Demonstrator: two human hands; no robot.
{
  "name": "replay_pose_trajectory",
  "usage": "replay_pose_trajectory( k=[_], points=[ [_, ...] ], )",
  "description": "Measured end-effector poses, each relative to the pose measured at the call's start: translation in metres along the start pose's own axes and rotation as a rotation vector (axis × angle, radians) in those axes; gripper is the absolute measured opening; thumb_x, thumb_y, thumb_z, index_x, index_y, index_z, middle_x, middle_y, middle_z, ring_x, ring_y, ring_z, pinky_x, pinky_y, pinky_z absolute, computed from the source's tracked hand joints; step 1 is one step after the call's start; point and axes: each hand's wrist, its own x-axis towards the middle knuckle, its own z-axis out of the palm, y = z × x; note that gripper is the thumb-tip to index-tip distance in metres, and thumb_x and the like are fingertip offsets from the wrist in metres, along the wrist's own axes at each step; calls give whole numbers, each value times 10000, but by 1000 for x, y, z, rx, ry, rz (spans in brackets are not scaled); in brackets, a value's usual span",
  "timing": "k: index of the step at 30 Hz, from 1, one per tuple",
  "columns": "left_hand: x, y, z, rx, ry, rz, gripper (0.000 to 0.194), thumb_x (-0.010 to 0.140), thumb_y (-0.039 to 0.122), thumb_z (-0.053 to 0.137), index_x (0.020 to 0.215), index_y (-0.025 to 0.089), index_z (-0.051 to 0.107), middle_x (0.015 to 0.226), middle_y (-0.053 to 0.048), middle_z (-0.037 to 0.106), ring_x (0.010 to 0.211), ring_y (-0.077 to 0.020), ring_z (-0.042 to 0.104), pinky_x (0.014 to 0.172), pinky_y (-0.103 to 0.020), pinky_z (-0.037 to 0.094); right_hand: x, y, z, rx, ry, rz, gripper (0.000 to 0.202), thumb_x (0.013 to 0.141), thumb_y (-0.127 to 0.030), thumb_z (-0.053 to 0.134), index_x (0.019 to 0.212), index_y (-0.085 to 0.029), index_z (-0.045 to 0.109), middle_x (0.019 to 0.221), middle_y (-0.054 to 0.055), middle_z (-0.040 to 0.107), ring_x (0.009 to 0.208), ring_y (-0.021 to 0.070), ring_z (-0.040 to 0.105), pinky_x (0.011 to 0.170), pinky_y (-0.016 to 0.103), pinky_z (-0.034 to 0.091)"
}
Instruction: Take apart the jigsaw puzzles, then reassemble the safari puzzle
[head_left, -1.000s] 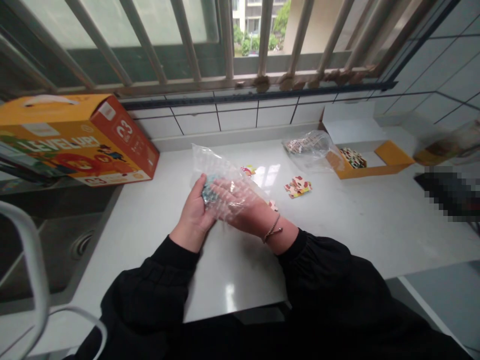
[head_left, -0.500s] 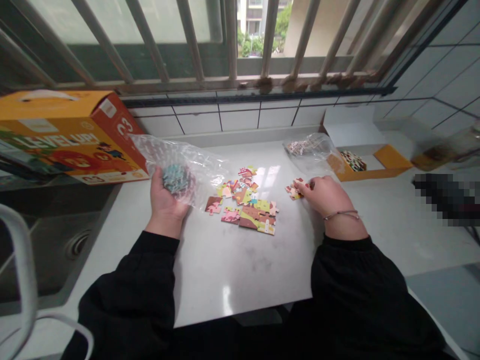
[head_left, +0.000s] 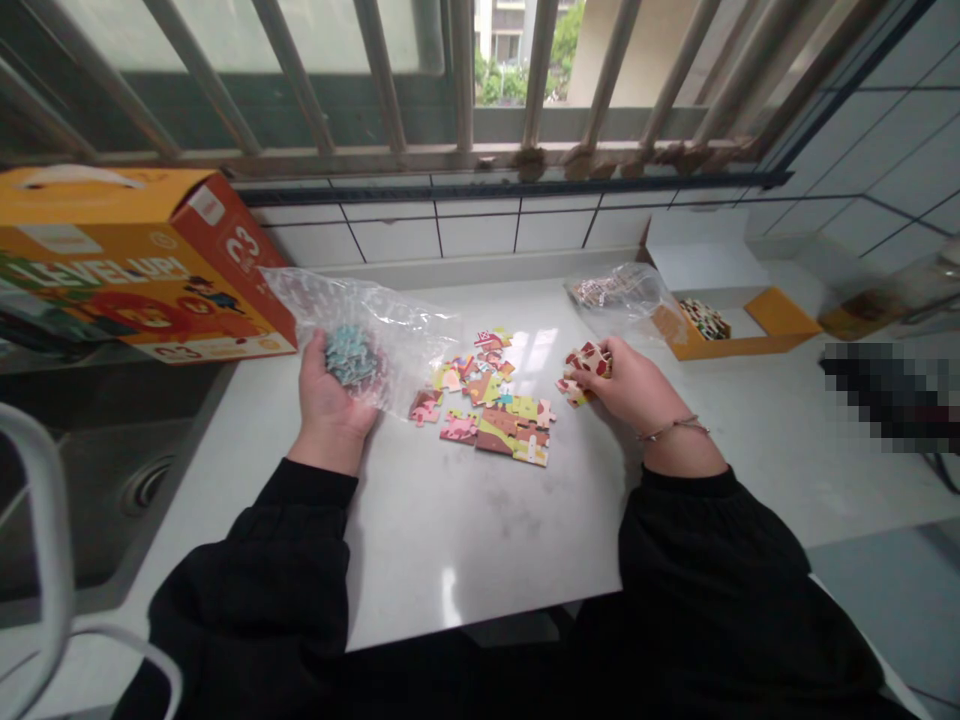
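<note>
My left hand point(head_left: 330, 405) is closed around a clear plastic bag point(head_left: 375, 310) with pale blue jigsaw pieces point(head_left: 351, 356) bunched inside it. In my right hand point(head_left: 634, 390), thumb and fingers grip a few jigsaw pieces point(head_left: 587, 360) patterned red and cream; some of their edges are hidden by the fingers. Between the hands lies a partly joined jigsaw section point(head_left: 512, 433) in brown, green and pink. Behind it, loose jigsaw pieces point(head_left: 484, 375) overlap in a heap. A single pink and brown piece point(head_left: 425, 408) rests to the left of the joined section.
An orange box point(head_left: 112, 270) stands at the left beside a dark sink point(head_left: 82, 450). Toward the back right are another plastic bag point(head_left: 622, 295) of pieces and an open yellow box point(head_left: 720, 345) with pieces inside. A white curved tube point(head_left: 41, 560) rises at the lower left.
My right hand has shifted slightly left and turned, so more of the red and cream pieces shows in its grip. My left hand stays about where it was with the bag.
</note>
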Motion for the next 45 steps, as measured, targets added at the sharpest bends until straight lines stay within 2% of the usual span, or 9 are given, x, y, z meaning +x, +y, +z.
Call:
replay_pose_trajectory(
  k=[4,8,13,19,27,32,36,41,45],
  points=[
    [-4,-2,7,-39,128,30,235,1037,416,683,953,198,691,813,-16,748,697,-167,697,620,-290,579,2,7,-10,113,-7,-44,300,984,-503,727,1085,-243,619,980,91,797,875,280,724,717,341,464],
    [-4,-3,6,-15,104,19,214,1007,405,717,899,221,702,828,-24,752,677,-171,696,574,-286,577,1,16,-5,9,-214,-139,280,959,-503,772,981,-242,675,971,76,780,866,267,721,742,354,503],
    [-3,-3,4,-18,94,16,209,1016,392,697,898,220,715,827,-19,747,681,-166,701,595,-284,591,-1,12,11,-159,-118,-220,446,884,-456,886,1214,-186,758,1232,174,751,1069,317,740,910,401,569],
    [-7,-2,10,-16,119,17,266,1054,410,655,897,201,698,786,-1,735,641,-152,698,558,-269,578,-4,2,8,-238,-203,-227,370,889,-416,885,1165,-186,796,1098,155,795,983,315,752,822,384,552],
    [-7,-1,9,-16,112,15,216,1046,379,667,906,215,686,802,-2,740,649,-156,697,579,-268,581,-8,-4,-5,-87,-244,-163,269,833,-362,894,965,-224,704,962,79,784,853,261,716,707,345,485],
    [-10,-2,13,-25,122,2,228,1052,379,655,912,201,678,782,-10,736,649,-160,686,593,-267,569,-17,-21,1,229,-410,-255,285,883,-386,867,1090,-249,727,981,40,788,857,239,730,748,343,540],
    [-6,-3,7,-8,95,11,228,1029,418,687,934,211,683,803,-14,738,662,-164,686,597,-266,567,-21,-35,20,47,-313,-372,483,758,-315,994,1185,-219,789,1177,114,740,1002,275,720,882,382,565],
    [-1,-6,0,31,72,23,235,972,445,760,953,221,690,855,-17,734,688,-174,692,623,-279,562,-23,-39,27,-44,-354,-370,416,756,-345,1007,1081,-211,785,1092,87,721,878,237,676,779,348,517],
    [-6,-4,6,24,98,13,229,1018,418,695,938,203,682,817,-18,735,684,-171,680,615,-279,543,-23,-33,25,17,-319,-312,405,751,-303,976,1016,-231,678,996,38,736,840,219,656,698,315,450]
  ],
)
